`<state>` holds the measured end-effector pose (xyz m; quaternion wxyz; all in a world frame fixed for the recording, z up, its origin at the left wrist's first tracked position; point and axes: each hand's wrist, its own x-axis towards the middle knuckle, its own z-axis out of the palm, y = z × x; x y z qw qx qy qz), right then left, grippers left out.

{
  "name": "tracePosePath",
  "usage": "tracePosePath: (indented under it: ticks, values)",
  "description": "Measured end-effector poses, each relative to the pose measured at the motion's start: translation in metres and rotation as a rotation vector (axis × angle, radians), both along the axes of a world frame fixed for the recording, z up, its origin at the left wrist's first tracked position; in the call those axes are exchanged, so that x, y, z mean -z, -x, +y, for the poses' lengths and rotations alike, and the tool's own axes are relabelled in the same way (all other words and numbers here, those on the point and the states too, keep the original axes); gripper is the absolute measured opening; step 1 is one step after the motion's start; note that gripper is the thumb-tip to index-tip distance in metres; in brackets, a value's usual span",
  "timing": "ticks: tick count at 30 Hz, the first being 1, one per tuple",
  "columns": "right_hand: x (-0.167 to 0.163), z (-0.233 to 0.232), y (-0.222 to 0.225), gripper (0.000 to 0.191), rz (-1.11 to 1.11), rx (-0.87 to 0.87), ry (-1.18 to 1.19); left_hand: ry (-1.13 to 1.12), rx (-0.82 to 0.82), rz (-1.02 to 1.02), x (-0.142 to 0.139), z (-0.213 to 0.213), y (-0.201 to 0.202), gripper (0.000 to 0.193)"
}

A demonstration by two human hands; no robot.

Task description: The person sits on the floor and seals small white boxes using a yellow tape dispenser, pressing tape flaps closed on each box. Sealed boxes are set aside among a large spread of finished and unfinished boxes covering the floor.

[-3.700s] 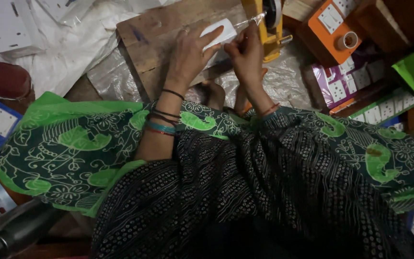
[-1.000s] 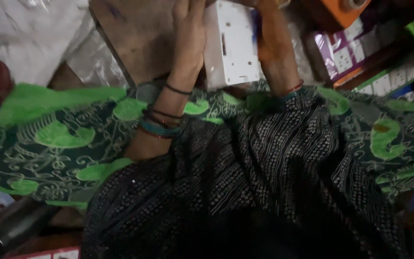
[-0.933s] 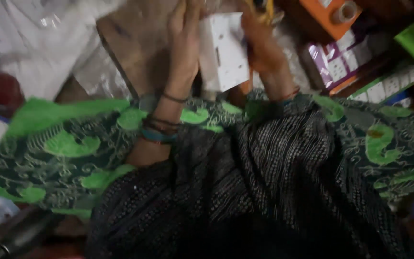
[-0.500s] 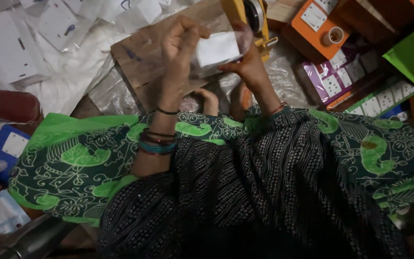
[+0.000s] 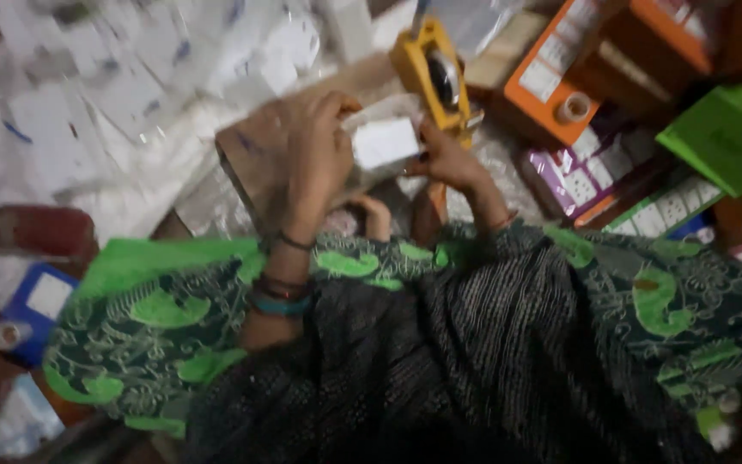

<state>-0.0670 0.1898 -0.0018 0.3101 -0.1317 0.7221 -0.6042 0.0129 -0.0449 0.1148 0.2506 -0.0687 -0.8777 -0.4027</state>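
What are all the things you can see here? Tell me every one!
White box: one, white, held between both hands.
Tape dispenser: one, yellow, just behind the box.
Wooden board: one, brown, under the hands.
Orange boxes: a few, orange, upper right.
Green box: one, green, far right.
White packets: many, white, blurred, upper left.
Blue box: one, blue, lower left.
Left hand: on the box's left side.
Right hand: on its right side.

Small white box [image 5: 386, 142] held btwn both hands, centre. Orange box w/ white label [image 5: 551, 77] top right; green box [image 5: 723, 133] far right; blue box, white label [image 5: 40, 305] left.
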Motion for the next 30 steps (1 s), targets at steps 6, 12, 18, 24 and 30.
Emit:
tracePosePath:
  ticks: [6, 12, 18, 24, 30]
  values:
    - [-0.007, -0.018, -0.008, 0.089, 0.131, -0.045, 0.088, -0.354, -0.067, -0.042, -0.026, -0.013, -0.006, 0.024]
    - [-0.013, -0.037, -0.021, 0.089, 0.069, 0.108, 0.304, 0.13, -0.173, -0.212, 0.041, -0.038, 0.001, 0.036]
    - [0.006, -0.053, -0.018, 0.084, 0.201, 0.305, 0.297, -0.047, -0.073, -0.358, 0.107, 0.041, -0.008, 0.068]
    - [0.017, -0.047, -0.045, 0.09, 0.384, 0.431, 0.254, -0.033, -0.123, -0.237, 0.121, 0.049, -0.028, 0.08]
    - [-0.025, -0.054, -0.069, 0.07, 0.353, 0.476, 0.299, -0.17, -0.023, -0.167, 0.094, 0.051, -0.035, 0.086]
